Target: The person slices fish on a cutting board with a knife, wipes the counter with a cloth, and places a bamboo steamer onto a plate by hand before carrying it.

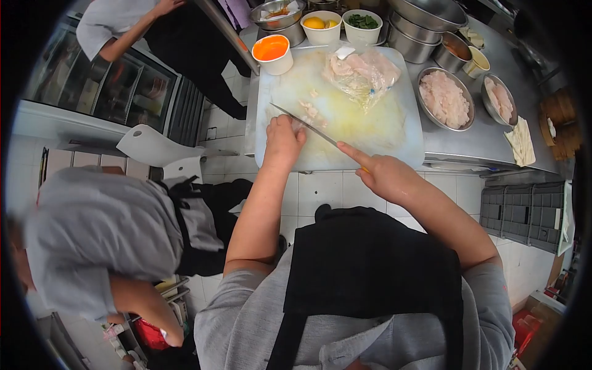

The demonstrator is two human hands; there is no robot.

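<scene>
My right hand (382,174) is wrapped round the handle of a long knife (311,128), its index finger laid along the blade. The blade points up and left across the cutting board (394,145). Beside the blade's front part, my left hand (284,140) rests near the board's left edge with its fingers curled down; what lies under them is too hidden to make out. Small pale meat pieces (310,111) lie just beyond the blade. Farther back on the board is a clear plastic bag (364,73) with pale meat in it.
Metal bowls of pale meat (445,100) (500,100) and a cloth (522,142) are at the right. Tubs of orange liquid (272,55), yellow items (322,28) and greens (362,28) line the back. Two people (108,228) (185,49) stand at the left.
</scene>
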